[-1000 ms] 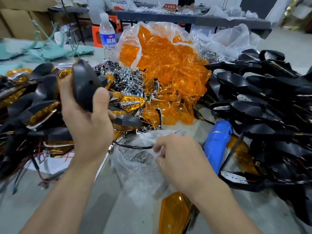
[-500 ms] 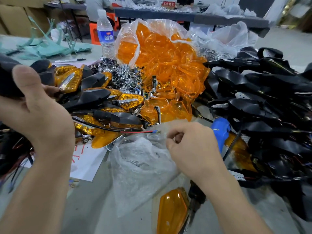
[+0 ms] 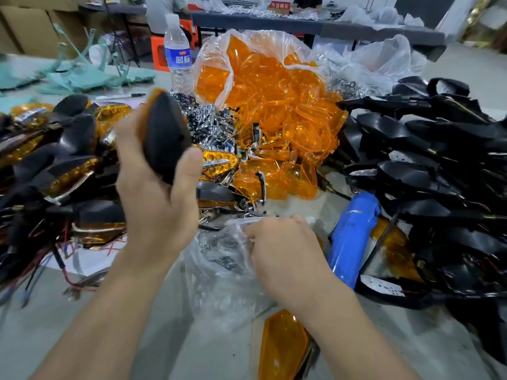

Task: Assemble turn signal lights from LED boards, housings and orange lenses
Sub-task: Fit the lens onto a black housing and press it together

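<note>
Left hand (image 3: 156, 198) grips one light (image 3: 164, 138); right hand (image 3: 282, 250) is at the bag (image 3: 219, 272).

The left fingers and thumb wrap the light's black back, raised over the table (image 3: 41, 333), with an orange edge showing along its top, so a lens looks already fitted. The right fingers curl at the mouth of the clear bag; whether they pinch plastic or a small part inside, I cannot tell. A blue screwdriver (image 3: 354, 237) lies just beside that hand, and a loose lens (image 3: 282, 346) is near the wrist. Judging by the heaps, the job is mid-run: many finished lights (image 3: 63, 171) are stacked left, yet a full sack of lenses (image 3: 269, 86) and a big pile of housings (image 3: 425, 149) remain.
</note>
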`<state>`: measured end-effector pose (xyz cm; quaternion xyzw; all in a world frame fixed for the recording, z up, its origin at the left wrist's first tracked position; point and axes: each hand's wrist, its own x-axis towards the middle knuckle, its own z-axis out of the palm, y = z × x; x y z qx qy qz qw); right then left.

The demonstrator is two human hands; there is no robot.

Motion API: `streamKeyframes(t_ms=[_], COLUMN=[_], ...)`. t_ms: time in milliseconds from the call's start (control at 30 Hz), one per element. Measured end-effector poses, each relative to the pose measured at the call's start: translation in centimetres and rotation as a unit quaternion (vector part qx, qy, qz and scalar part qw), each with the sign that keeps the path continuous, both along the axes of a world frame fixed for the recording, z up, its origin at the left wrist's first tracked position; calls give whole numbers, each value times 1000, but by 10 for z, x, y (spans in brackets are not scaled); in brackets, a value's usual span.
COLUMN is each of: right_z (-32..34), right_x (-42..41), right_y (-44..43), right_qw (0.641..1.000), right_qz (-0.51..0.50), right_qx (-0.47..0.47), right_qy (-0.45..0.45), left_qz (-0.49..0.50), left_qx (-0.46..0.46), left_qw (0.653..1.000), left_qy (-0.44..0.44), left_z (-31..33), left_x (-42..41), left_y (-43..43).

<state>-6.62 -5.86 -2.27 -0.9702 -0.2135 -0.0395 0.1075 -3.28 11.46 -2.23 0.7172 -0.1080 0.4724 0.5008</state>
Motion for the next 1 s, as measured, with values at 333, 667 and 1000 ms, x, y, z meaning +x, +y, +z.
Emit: streamKeyframes(t_ms=[333,667,1000], right_z=[-12,-11,9], right_x=[2,0,0], right_y=[0,9,-27], right_qw=[988,999,846], right_qz=[28,0,-104], right_qx=[123,9,522], right_qy=[91,-53,-19], left_qz=[-92,-108,-61], left_qx=[81,76,108], left_qw=[968,968,968], left_qy=[220,213,217], left_z=[-5,-6,-7], left_x=[2,-3,-10], left_y=[-16,-20,-30])
